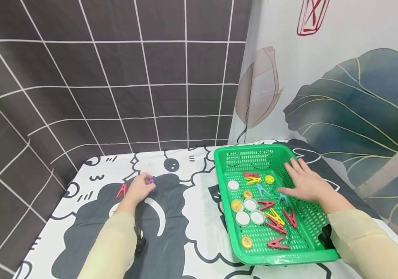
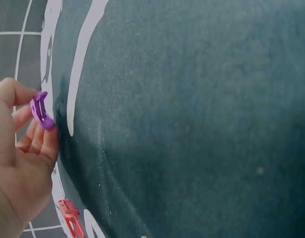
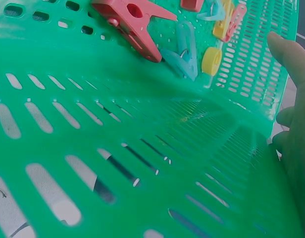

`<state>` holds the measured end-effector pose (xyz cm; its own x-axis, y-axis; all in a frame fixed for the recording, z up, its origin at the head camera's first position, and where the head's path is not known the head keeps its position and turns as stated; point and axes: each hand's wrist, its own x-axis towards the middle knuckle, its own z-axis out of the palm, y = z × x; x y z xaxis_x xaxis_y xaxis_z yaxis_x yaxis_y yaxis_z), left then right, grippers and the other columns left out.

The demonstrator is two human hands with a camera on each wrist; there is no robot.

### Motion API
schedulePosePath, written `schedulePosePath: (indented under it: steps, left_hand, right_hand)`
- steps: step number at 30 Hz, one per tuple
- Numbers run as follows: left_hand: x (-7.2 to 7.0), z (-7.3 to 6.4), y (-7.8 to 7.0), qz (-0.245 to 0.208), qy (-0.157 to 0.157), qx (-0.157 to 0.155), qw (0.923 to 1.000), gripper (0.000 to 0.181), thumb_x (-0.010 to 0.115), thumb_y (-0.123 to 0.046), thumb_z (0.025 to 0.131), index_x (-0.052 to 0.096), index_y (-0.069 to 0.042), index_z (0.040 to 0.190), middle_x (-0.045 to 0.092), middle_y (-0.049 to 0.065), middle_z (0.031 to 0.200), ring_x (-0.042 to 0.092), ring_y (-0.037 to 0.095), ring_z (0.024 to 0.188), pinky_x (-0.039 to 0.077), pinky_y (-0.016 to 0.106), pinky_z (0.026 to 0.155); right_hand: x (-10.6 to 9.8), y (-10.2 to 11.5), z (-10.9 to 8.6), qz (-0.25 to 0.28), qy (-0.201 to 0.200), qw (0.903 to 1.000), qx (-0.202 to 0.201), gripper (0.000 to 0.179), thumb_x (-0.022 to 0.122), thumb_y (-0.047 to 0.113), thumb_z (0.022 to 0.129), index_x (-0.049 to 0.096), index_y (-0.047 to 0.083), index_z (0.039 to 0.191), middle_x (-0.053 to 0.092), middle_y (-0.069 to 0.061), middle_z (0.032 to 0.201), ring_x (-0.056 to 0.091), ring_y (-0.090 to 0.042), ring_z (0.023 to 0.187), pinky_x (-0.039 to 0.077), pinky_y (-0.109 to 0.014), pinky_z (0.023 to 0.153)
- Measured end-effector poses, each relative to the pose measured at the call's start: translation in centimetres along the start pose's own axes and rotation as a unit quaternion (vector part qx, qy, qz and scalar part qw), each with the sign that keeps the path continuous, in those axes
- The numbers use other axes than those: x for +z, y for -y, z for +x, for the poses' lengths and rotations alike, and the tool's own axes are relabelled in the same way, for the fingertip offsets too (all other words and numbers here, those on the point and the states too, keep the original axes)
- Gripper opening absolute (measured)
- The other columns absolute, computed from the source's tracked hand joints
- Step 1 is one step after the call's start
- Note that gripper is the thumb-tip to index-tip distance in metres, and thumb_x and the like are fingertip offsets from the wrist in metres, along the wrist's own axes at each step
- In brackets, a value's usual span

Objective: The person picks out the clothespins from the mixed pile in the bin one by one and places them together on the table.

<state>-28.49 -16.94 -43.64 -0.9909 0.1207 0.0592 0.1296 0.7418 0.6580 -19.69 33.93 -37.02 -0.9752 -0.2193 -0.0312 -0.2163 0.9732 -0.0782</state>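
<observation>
My left hand [image 1: 138,190] pinches a small purple clothespin [image 2: 41,111] between thumb and fingers, low over the dark patch of the cloth. Just left of that hand a red clothespin [image 1: 122,190] lies on the cloth; the left wrist view shows it below the palm. On the right, my right hand [image 1: 307,183] is at the right rim of a green basket [image 1: 222,201], its fingers spread and the thumb reaching inward over the basket. Inside lie red, yellow and blue clothespins [image 1: 290,218], white round caps [image 1: 242,218] and yellow caps [image 1: 246,242].
A black-and-white cartoon-print cloth [image 1: 199,205] covers the table. Behind it hang a dark grid-patterned curtain [image 1: 164,62] and a pale curtain with leaf prints [image 1: 324,97]. The basket stands close to the back edge on the right side.
</observation>
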Motion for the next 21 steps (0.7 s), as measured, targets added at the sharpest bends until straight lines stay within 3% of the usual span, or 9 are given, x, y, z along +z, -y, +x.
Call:
schedulePosePath:
  steps: [6, 13, 21]
  left_hand:
    - [0.29, 0.24, 0.3, 0.028, 0.006, 0.003, 0.9996, 0.039, 0.06, -0.009, 0.076, 0.056, 0.01, 0.11, 0.057, 0.015, 0.085, 0.055, 0.028, 0.078, 0.046, 0.045, 0.077]
    - [0.13, 0.06, 0.68, 0.068, 0.007, 0.012, 0.9976, 0.039, 0.06, -0.011, 0.075, 0.058, 0.01, 0.108, 0.057, 0.017, 0.09, 0.054, 0.032, 0.09, 0.044, 0.047, 0.083]
    - [0.25, 0.05, 0.33, 0.065, 0.019, 0.001, 0.9977, 0.039, 0.058, -0.012, 0.078, 0.056, 0.011, 0.11, 0.057, 0.019, 0.093, 0.054, 0.034, 0.093, 0.042, 0.049, 0.088]
  right_hand:
    - [-0.09, 0.08, 0.0, -0.002, -0.002, 1.0, -0.003, 0.096, 0.059, 0.057, 0.083, 0.022, -0.008, 0.144, 0.011, -0.035, 0.147, 0.004, -0.052, 0.134, 0.016, -0.065, 0.102]
    - [0.24, 0.12, 0.58, -0.006, -0.006, 0.9999, -0.005, 0.097, 0.058, 0.058, 0.083, 0.022, -0.007, 0.144, 0.01, -0.034, 0.148, 0.004, -0.051, 0.135, 0.016, -0.065, 0.102]
    - [0.19, 0.04, 0.26, -0.006, -0.004, 1.0, -0.005, 0.097, 0.058, 0.058, 0.083, 0.021, -0.008, 0.144, 0.011, -0.034, 0.147, 0.004, -0.051, 0.134, 0.016, -0.065, 0.102]
